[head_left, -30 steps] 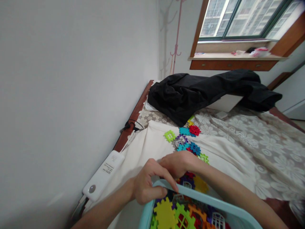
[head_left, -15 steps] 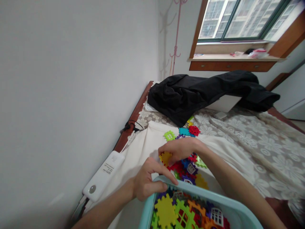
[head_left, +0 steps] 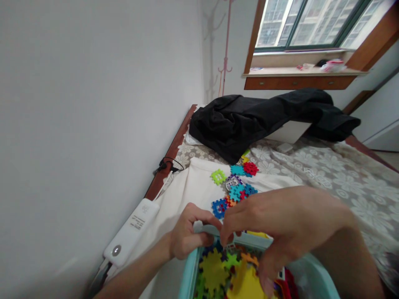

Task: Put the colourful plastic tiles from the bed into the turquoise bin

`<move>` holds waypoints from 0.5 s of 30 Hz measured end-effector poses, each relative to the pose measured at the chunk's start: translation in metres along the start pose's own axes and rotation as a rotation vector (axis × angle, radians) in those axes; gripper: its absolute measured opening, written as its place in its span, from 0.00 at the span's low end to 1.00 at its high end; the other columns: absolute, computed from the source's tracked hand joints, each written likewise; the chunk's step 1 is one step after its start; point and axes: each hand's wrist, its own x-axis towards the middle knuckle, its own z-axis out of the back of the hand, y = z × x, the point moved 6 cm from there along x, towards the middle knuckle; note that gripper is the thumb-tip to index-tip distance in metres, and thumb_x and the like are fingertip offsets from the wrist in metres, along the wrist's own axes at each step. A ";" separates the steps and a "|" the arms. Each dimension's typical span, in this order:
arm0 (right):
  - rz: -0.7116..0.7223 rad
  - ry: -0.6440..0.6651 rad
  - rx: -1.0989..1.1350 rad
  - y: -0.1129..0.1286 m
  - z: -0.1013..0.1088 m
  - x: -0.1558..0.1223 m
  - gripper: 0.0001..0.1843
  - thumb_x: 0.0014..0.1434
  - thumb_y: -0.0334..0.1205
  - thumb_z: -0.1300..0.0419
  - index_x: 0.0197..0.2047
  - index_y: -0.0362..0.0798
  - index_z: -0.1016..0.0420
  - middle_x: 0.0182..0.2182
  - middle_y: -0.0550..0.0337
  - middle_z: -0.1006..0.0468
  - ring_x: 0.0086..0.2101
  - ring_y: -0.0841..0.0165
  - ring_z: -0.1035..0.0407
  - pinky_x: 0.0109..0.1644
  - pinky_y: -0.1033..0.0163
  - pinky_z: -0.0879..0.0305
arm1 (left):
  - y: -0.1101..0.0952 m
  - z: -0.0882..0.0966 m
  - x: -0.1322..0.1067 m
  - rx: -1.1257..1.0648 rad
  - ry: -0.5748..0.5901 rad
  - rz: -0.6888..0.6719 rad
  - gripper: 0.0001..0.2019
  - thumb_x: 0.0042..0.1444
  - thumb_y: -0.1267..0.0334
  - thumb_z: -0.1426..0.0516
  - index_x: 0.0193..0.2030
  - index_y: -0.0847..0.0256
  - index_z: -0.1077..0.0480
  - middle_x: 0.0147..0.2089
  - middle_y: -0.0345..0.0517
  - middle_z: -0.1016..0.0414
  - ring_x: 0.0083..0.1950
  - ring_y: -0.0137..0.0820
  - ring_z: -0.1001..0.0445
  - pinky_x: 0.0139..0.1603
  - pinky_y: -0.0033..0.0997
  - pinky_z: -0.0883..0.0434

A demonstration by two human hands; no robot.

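My left hand (head_left: 188, 236) is closed on the near-left rim of a light blue basket (head_left: 187, 282), thumb inside and fingers over the edge. The basket holds several interlocking toy tiles (head_left: 215, 270) in yellow, green, orange and purple. My right hand (head_left: 277, 224) hangs over the basket with its fingers bent downward; it is blurred. A yellow tile (head_left: 246, 286) and a red tile (head_left: 285, 286) lie right under its fingertips, and I cannot make out whether they are held. More tiles (head_left: 237, 187) are scattered on a cream cloth (head_left: 193, 187) on the bed.
A white power bank (head_left: 131, 228) lies at the bed's left edge beside the wall, with a black cable (head_left: 165, 164) further back. A black jacket (head_left: 249, 120) is heaped across the far end of the bed. A window sill (head_left: 299, 72) holds small items.
My right hand left the tile pile on the cloth and came back over the basket. The left hand kept its grip on the rim. The view tilted slightly.
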 end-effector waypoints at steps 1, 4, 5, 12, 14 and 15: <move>-0.058 -0.031 -0.037 -0.005 0.001 0.000 0.31 0.62 0.58 0.31 0.60 0.48 0.24 0.51 0.50 0.17 0.49 0.62 0.22 0.51 0.63 0.30 | -0.002 0.000 0.001 -0.006 0.001 0.002 0.13 0.47 0.62 0.34 0.38 0.66 0.14 0.26 0.48 0.19 0.24 0.30 0.30 0.26 0.26 0.38; -0.317 -0.217 -0.194 -0.038 0.019 -0.001 0.30 0.66 0.60 0.35 0.62 0.48 0.25 0.53 0.49 0.18 0.51 0.57 0.23 0.55 0.58 0.30 | -0.006 0.000 0.002 -0.024 -0.018 -0.001 0.13 0.45 0.65 0.35 0.37 0.66 0.13 0.25 0.48 0.19 0.22 0.28 0.33 0.24 0.25 0.41; -0.403 -0.274 -0.251 -0.052 0.026 -0.002 0.30 0.66 0.59 0.36 0.63 0.48 0.26 0.55 0.48 0.19 0.53 0.55 0.24 0.57 0.56 0.30 | -0.006 0.000 0.002 -0.024 -0.019 -0.011 0.14 0.44 0.66 0.35 0.37 0.66 0.13 0.25 0.49 0.18 0.21 0.27 0.34 0.24 0.25 0.40; -0.770 -0.268 -0.359 -0.139 0.003 -0.013 0.60 0.50 0.55 0.24 0.79 0.48 0.45 0.76 0.39 0.46 0.70 0.38 0.42 0.70 0.43 0.36 | -0.001 0.001 0.001 0.017 -0.013 -0.115 0.16 0.44 0.67 0.36 0.40 0.65 0.12 0.30 0.51 0.14 0.25 0.32 0.25 0.30 0.26 0.31; -0.792 -0.292 -0.399 -0.148 -0.009 -0.015 0.63 0.48 0.48 0.22 0.80 0.51 0.48 0.78 0.39 0.52 0.73 0.36 0.49 0.71 0.41 0.38 | -0.002 0.001 0.001 0.018 -0.014 -0.129 0.15 0.44 0.67 0.35 0.40 0.65 0.12 0.30 0.51 0.14 0.25 0.33 0.25 0.31 0.27 0.30; -0.793 -0.316 -0.430 -0.150 -0.013 -0.016 0.62 0.48 0.45 0.22 0.80 0.51 0.47 0.77 0.39 0.50 0.73 0.36 0.48 0.71 0.41 0.37 | -0.003 0.001 0.002 0.017 -0.014 -0.128 0.15 0.44 0.67 0.35 0.40 0.65 0.12 0.30 0.52 0.14 0.26 0.33 0.24 0.31 0.27 0.30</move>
